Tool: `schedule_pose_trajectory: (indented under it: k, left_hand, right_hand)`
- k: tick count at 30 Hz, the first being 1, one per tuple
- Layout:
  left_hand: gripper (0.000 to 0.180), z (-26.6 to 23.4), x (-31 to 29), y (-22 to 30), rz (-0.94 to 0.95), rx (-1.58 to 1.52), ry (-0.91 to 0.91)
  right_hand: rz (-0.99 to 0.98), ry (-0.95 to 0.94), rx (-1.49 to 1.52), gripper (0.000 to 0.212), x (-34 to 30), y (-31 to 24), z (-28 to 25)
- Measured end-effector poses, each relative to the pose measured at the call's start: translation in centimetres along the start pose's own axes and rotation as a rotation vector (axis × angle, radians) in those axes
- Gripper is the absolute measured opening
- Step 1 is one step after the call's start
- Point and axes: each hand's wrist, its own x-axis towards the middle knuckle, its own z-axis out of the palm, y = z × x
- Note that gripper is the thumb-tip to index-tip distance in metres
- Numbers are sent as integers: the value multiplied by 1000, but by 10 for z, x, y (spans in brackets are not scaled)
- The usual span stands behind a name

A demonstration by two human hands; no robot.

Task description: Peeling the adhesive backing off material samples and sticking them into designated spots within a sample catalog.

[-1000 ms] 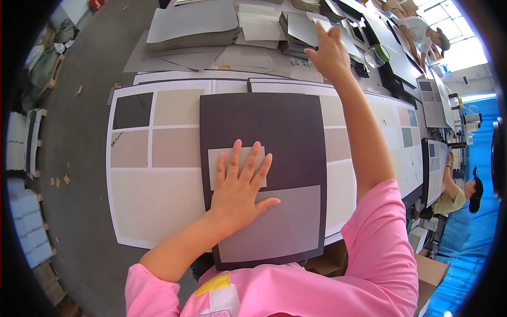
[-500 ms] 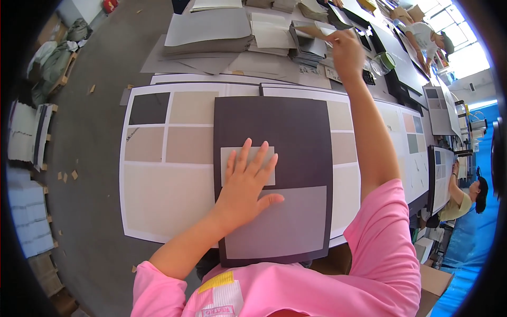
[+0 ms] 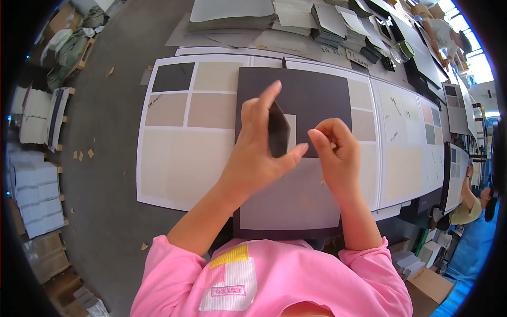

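Note:
My left hand [image 3: 253, 140] is raised above a dark board [image 3: 317, 92], with a small dark sample card [image 3: 278, 129] tilted on edge between its thumb and fingers. Beside it on the right, my right hand [image 3: 339, 156] is closed in a pinch, fingertips curled inward; what they hold, if anything, cannot be made out. Partly behind the card, a small pale grey square [image 3: 292, 127] lies on the dark board. A large grey panel [image 3: 288, 198] covers the board's near half.
A white sample board [image 3: 185, 164] with dark and beige swatches lies under the dark board's left side; another swatch board [image 3: 404, 174] extends right. Stacks of grey sheets [image 3: 232, 13] and cards [image 3: 330, 24] stand behind. A person [image 3: 470, 195] works at far right.
My left hand has lifted off the pale square and now holds a dark card. My right hand has come back from the far card stacks to beside it. The view has shifted.

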Motion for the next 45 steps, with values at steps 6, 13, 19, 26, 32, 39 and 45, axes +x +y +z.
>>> schedule_pose_trajectory:
  k: [6,13,19,26,32,39,45]
  left_hand:
    - [93,5,-28,32,-179,-47,-269]
    - [91,17,-42,33,-329,-534,-363]
    - [91,16,-43,35,-323,-561,-394]
    - [93,12,-43,33,-320,-560,-409]
    - [96,6,-37,41,-392,-569,-489]
    - [99,13,-43,32,-382,-629,-452]
    - [99,10,-39,37,-376,-560,-471]
  right_hand:
    - [-11,-386,315,17,-19,-17,-9]
    - [141,-445,903,13,-28,0,8]
    - [41,-474,859,16,-30,-2,7]
    - [111,-452,863,24,-31,-2,12]
    - [158,-473,934,22,-27,-4,9]
    - [69,-516,847,23,-27,-4,8]
    - [141,-481,894,24,-30,0,10]
